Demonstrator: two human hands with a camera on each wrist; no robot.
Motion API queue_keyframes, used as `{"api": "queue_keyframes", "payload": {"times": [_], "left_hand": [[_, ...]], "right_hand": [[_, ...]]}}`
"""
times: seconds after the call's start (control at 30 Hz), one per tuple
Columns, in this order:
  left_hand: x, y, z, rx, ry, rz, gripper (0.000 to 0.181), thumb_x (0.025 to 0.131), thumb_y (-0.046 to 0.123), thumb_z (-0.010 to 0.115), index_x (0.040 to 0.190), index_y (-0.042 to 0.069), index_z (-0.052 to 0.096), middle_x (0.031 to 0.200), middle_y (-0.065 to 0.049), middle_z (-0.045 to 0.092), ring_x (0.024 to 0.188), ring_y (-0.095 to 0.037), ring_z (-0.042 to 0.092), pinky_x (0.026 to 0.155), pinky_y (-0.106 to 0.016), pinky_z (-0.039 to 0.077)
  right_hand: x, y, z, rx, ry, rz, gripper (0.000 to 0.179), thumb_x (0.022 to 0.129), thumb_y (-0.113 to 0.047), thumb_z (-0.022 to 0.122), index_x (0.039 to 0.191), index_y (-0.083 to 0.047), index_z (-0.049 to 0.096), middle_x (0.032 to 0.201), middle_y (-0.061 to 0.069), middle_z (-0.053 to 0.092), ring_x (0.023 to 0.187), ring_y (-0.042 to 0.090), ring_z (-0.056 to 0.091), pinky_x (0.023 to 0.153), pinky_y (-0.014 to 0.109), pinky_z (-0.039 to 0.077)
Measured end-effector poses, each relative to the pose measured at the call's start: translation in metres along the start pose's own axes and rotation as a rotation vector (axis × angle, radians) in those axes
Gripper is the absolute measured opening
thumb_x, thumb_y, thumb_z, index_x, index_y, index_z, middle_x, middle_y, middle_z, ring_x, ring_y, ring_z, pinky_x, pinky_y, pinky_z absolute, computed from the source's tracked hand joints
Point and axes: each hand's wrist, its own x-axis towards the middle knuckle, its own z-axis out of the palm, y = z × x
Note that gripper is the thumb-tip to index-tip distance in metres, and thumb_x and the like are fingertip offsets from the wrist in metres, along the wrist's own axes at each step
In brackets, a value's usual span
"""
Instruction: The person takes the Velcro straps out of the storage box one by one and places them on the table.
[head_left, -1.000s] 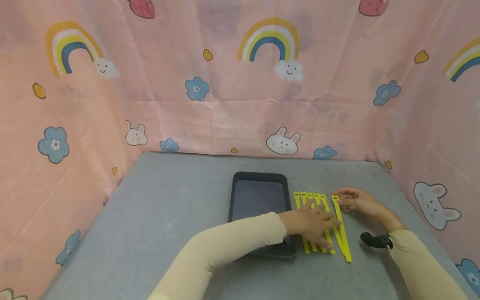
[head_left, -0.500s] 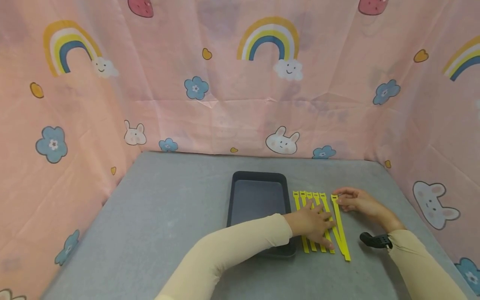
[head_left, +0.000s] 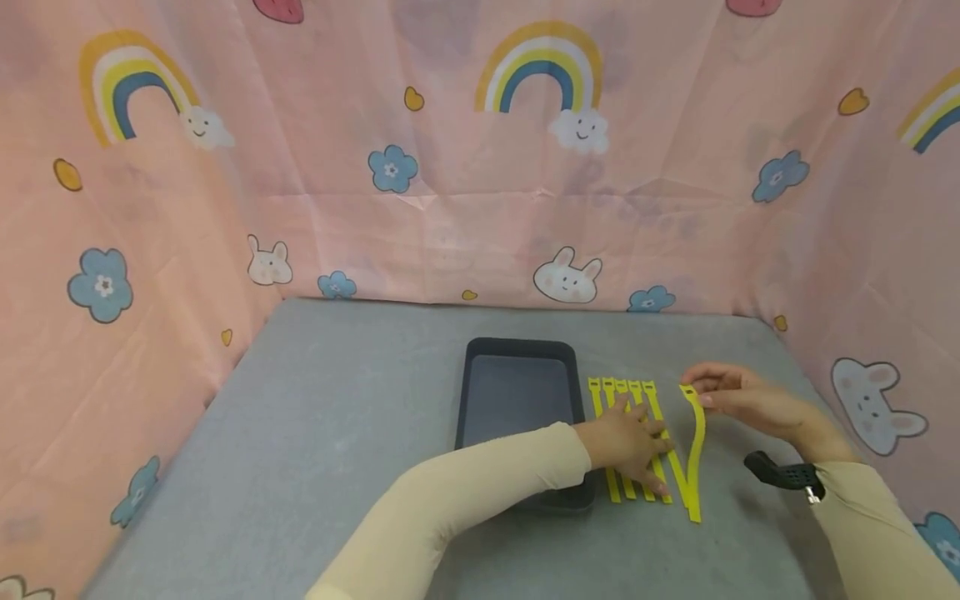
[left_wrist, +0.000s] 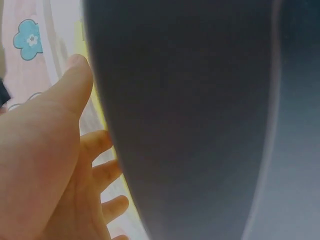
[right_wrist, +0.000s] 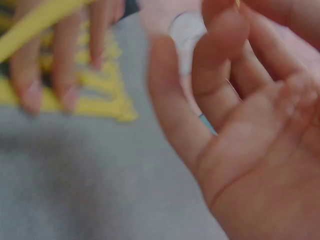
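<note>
In the head view, my right hand (head_left: 757, 408) pinches the slotted head of a yellow cable tie (head_left: 698, 450) between thumb and fingers. That tie bows upward, its lower end still among the others on the table. To its left, several more yellow cable ties (head_left: 650, 389) lie side by side in a row. My left hand (head_left: 630, 442) rests across them with fingers spread, hiding their middles. In the right wrist view, the left fingers (right_wrist: 67, 95) lie over the blurred row. Beside the row stands a dark rectangular tray (head_left: 521, 347), partly covered by my left forearm.
The tray's dark side (left_wrist: 185, 120) fills most of the left wrist view. A grey tabletop (head_left: 360, 400) lies under everything. A pink patterned curtain (head_left: 450, 225) encloses the back and sides. A black strap (head_left: 783, 475) sits on my right wrist.
My right hand has moved right, drawing the head of its cable tie away from the row, so the once straight tie now curves. My left hand stays nearly in place on the row.
</note>
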Motion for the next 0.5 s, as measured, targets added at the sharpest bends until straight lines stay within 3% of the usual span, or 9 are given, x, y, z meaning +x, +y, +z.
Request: {"api": "queue_keyframes", "payload": {"times": [0.13, 0.23, 0.3, 0.43, 0.5], "left_hand": [[-0.001, 0.000, 0.000, 0.016, -0.008, -0.011, 0.070, 0.086, 0.085, 0.020, 0.148, 0.061, -0.001, 0.162, 0.032, -0.002, 0.156, -0.004, -0.002, 0.128, -0.036, 0.003], [-0.003, -0.001, 0.000, 0.020, -0.011, -0.012, 0.070, 0.086, 0.085, 0.020, 0.147, 0.061, -0.003, 0.162, 0.033, -0.003, 0.156, -0.004, -0.003, 0.128, -0.036, 0.003], [-0.004, -0.002, -0.001, 0.021, -0.010, -0.005, 0.070, 0.086, 0.085, 0.020, 0.148, 0.060, -0.004, 0.162, 0.032, -0.004, 0.156, -0.004, -0.003, 0.128, -0.035, 0.003], [-0.006, -0.003, -0.001, 0.019, 0.000, 0.014, 0.070, 0.088, 0.083, 0.020, 0.149, 0.058, -0.003, 0.163, 0.031, -0.004, 0.156, -0.005, -0.004, 0.128, -0.036, 0.002], [-0.007, -0.003, -0.001, 0.019, 0.004, 0.009, 0.070, 0.088, 0.083, 0.020, 0.149, 0.058, -0.003, 0.163, 0.031, -0.004, 0.156, -0.005, -0.004, 0.128, -0.035, 0.003]], "right_hand": [[-0.010, -0.021, 0.002, 0.085, -0.223, -0.158, 0.046, 0.096, 0.015, 0.037, 0.125, -0.012, 0.060, 0.108, -0.008, 0.067, 0.095, 0.015, 0.064, 0.081, 0.034, 0.050], [-0.015, -0.036, 0.007, 0.168, -0.421, -0.323, 0.051, 0.090, 0.025, 0.035, 0.127, -0.003, 0.057, 0.108, 0.004, 0.063, 0.088, 0.026, 0.060, 0.072, 0.042, 0.050], [-0.018, -0.046, 0.013, 0.186, -0.513, -0.415, 0.053, 0.086, 0.028, 0.036, 0.128, 0.001, 0.056, 0.099, 0.011, 0.058, 0.080, 0.029, 0.054, 0.064, 0.043, 0.046], [-0.029, -0.067, 0.024, 0.140, -0.578, -0.508, 0.055, 0.079, 0.031, 0.041, 0.125, 0.004, 0.055, 0.083, 0.016, 0.040, 0.067, 0.028, 0.040, 0.054, 0.039, 0.039], [-0.033, -0.075, 0.026, 0.117, -0.581, -0.519, 0.054, 0.079, 0.031, 0.041, 0.124, 0.005, 0.054, 0.083, 0.017, 0.042, 0.066, 0.026, 0.038, 0.053, 0.038, 0.037]]}}
